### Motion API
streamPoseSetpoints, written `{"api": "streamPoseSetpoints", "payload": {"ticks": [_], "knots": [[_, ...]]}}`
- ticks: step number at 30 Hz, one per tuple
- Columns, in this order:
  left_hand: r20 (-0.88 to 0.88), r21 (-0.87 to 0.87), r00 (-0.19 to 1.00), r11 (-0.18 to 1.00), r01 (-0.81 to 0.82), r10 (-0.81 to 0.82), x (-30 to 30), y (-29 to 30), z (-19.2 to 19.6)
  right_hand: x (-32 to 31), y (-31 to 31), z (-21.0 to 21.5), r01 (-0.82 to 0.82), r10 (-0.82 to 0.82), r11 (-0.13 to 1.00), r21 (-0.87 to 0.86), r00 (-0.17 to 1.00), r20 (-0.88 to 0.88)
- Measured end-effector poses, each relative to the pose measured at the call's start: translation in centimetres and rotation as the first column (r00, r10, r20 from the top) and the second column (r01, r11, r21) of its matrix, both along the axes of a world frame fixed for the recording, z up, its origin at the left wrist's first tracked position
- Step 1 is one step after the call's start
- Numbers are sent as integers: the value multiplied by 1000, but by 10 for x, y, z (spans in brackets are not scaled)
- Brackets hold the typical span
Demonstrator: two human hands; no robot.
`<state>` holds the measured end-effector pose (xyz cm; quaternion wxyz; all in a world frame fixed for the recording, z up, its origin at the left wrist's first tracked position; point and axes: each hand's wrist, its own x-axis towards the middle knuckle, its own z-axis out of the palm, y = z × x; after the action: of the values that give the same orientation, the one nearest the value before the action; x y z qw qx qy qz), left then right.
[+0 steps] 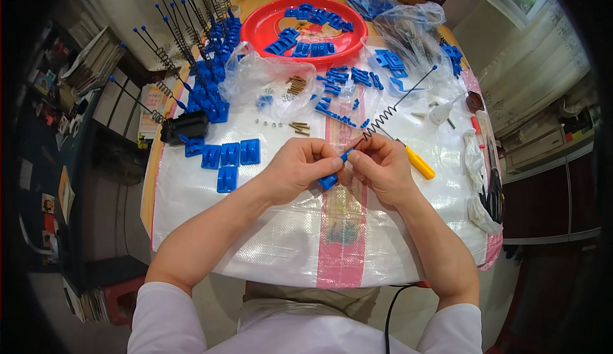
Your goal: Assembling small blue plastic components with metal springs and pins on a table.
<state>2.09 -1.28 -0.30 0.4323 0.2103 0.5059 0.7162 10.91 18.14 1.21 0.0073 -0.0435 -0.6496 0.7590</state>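
Head view, counter (191, 194) covered with a white woven plastic sheet; positions are given relative to the round red plastic tray (268, 28) at the far edge. Left of the tray stands a cluster of finished blue plastic bases with black spring-and-rod stems (204, 67). Nearer than the tray, the left hand (297, 169) has its fingers closed on a small blue plastic block (328, 181); the right hand (383, 165) pinches, fingers closed, the lower end of a black wire rod with a coiled spring (393, 111), whose ball tip points up to the right. A yellow-handled screwdriver (418, 162) lies just beside the right hand.

Risk, as a judgement: the springy rod may flick free of the pinch, or the block may slip, since both grips are fingertip-only.

Packaging: crumpled clear plastic bags (408, 19) holding blue parts lie right of the tray; a pink printed band (341, 252) runs down the sheet, nearer than the tray.
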Motion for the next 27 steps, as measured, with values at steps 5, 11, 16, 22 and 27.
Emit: {"api": "streamPoseSetpoints", "payload": {"ticks": [5,11,16,22,27], "knots": [[4,-15,1000,1000,-5,5,2,0,3,0,-4,5,11,-9,995,-94,1000,21],[-2,-14,1000,1000,-3,3,1,0,2,0,1,-2,19,-19,999,-38,1000,0],[-13,-32,1000,999,8,-9,0,-2,2,0,2,2,26,-25,997,-77,1000,9],[-21,-36,1000,999,21,-22,-1,-2,4,-1,2,1,-13,12,996,-89,1000,-7],[14,-42,1000,999,20,-20,-3,-4,1,-2,0,1,-30,32,995,-97,999,13]]}}
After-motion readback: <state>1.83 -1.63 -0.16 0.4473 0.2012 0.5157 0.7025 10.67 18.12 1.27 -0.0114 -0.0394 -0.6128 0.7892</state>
